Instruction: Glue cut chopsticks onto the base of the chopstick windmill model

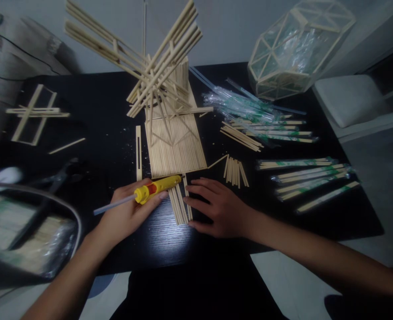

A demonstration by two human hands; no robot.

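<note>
A yellow glue gun (158,186) with a glue stick out of its back is gripped in my left hand (126,211), its nozzle over the top ends of some short wooden sticks (178,204). These sticks lie side by side on the black table, just below a flat stick panel (176,155). My right hand (219,206) rests on the table with fingers spread, the fingertips touching the rightmost stick. Behind the panel stands a wooden stick structure (156,84) with long crossed arms.
Wrapped stick packs (309,173) and loose sticks (236,171) lie at the right. A geometric stick frame (299,49) stands at the back right. A crossed stick piece (36,113) lies at the left, above a bag of sticks (29,231) at the near left.
</note>
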